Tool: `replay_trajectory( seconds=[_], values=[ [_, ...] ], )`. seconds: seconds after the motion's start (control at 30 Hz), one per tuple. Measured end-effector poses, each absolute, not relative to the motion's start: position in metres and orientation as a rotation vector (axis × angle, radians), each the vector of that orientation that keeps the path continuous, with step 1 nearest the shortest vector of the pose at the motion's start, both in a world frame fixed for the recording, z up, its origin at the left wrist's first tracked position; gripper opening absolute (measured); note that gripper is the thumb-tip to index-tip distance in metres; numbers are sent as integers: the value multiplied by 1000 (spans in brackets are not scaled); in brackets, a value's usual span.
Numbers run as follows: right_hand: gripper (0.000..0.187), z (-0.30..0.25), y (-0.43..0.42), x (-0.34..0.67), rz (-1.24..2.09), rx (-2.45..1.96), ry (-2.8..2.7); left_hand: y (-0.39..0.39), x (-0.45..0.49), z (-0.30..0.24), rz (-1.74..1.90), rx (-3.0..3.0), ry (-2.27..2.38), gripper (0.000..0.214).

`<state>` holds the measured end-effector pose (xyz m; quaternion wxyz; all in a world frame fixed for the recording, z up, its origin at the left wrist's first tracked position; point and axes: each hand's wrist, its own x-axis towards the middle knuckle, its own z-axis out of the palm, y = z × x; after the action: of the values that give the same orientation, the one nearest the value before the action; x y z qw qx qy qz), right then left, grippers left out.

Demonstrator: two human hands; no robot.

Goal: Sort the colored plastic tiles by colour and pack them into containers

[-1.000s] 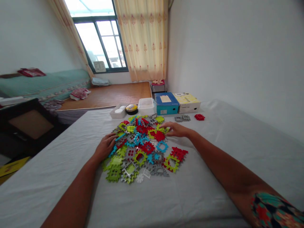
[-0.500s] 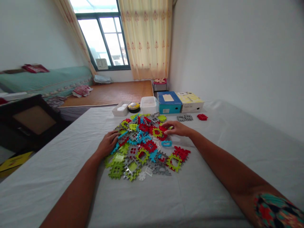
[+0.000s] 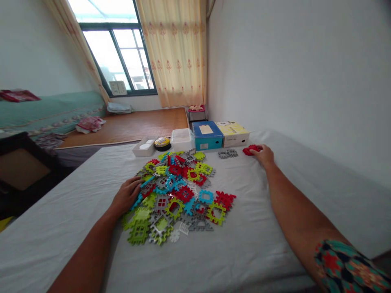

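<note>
A heap of flat interlocking plastic tiles (image 3: 179,191) in red, green, blue and grey lies on the white sheet (image 3: 238,240). My left hand (image 3: 126,195) rests on the heap's left edge, fingers curled over a blue tile. My right hand (image 3: 264,154) reaches far right, its fingers closed on the red tiles (image 3: 249,150) lying apart from the heap. Grey tiles (image 3: 227,154) lie just left of the red ones.
At the sheet's far edge stand a blue box (image 3: 207,135), a yellow-and-white box (image 3: 232,133), a clear plastic tub (image 3: 182,139), a round black-and-yellow tin (image 3: 162,143) and a white tray (image 3: 144,147). A wall runs along the right.
My right hand left the heap and moved right and away to the separate red tiles. The view shifted slightly. My left hand stayed on the heap's left edge.
</note>
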<state>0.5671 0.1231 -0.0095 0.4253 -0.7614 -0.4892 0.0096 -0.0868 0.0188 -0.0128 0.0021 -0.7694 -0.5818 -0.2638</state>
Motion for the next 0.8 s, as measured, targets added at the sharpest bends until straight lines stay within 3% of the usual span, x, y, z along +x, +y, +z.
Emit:
replay_trajectory(
  seconds=[0.3,0.57,0.63,0.8],
  values=[
    [42,-29,123,598,-82,-2176,-1226,19,-88,-13,-811,-2416,-1818,53],
    [39,0,113,547,-279,-1956,-1321,14,-79,-5,-769,-2427,-1845,52],
    [36,21,109,512,-154,-1781,-1475,13,-77,-5,-773,-2430,-1851,51],
    [31,59,69,392,692,-1091,-2245,12,-76,-8,-828,-2401,-1863,47]
  ],
)
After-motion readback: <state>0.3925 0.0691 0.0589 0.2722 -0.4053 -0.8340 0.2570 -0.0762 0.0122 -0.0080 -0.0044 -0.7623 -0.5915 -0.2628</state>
